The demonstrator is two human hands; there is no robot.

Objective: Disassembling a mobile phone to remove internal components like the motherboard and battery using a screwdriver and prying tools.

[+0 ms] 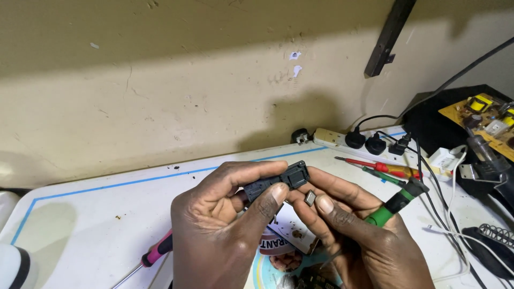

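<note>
A small black plastic connector part (278,181) is gripped between the thumb and fingers of the left hand (222,230), held above a white surface (96,225). A tiny square metal piece (310,199) is pinched at the fingertips of the right hand (358,235), just below the black part, while a green-handled screwdriver (396,203) is tucked in the same closed hand. A pink-handled screwdriver (155,254) is seen lying left of the left hand. Two more screwdrivers (383,168) and a white power strip (342,138) are found beyond the right hand.
</note>
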